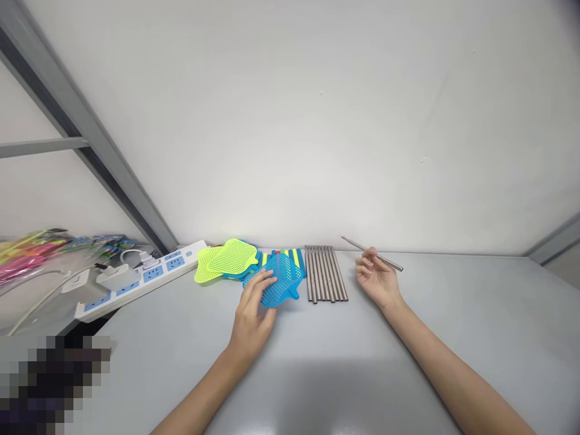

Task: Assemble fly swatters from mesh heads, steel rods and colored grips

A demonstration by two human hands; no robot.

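Gripped: one blue swatter head (286,275), left hand (250,308); one rod (390,263) (tilted), right hand (378,283)

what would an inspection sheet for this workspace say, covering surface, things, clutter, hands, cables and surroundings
Surface: grey tabletop, shadow toward the front.
Things: metal rods in a row; yellow-green perforated pieces overlapping at left; coloured tubes between, partly hidden.
Clutter: bright wrapped items at far left, blurred.
Hands: left hand holds a blue perforated piece; right hand holds a single rod, tilted.
Cables: pale cables beside the power strip, left.
Surroundings: pale wall behind, grey frame at left.
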